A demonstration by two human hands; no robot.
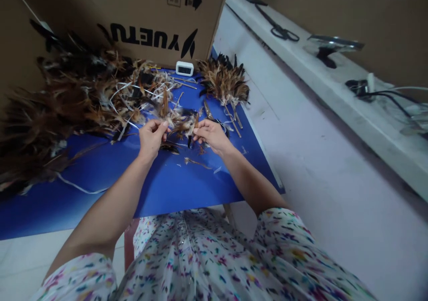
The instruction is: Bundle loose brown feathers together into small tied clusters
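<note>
My left hand point(151, 137) is closed in a pinch at a pale, fluffy feather point(170, 121) over the blue tabletop point(180, 183). Opposite it, my right hand point(211, 136) pinches a brown feather point(195, 121) between thumb and fingers. Loose feathers lie just behind and between both hands, so the exact edges of what each holds blur together. Scissors point(207, 109) rest beyond my right hand, their handles partly hidden by it. A single thin feather point(198, 163) lies on the table in front of my hands.
A large heap of brown and black feathers point(83, 96) covers the left side. Behind stand a cardboard box point(140, 6) and a small white digital device point(184, 68). Bundled feathers with stems point(224, 80) lie at the back right. The ledge point(321, 76) holds black-handled scissors point(284, 33) and cables.
</note>
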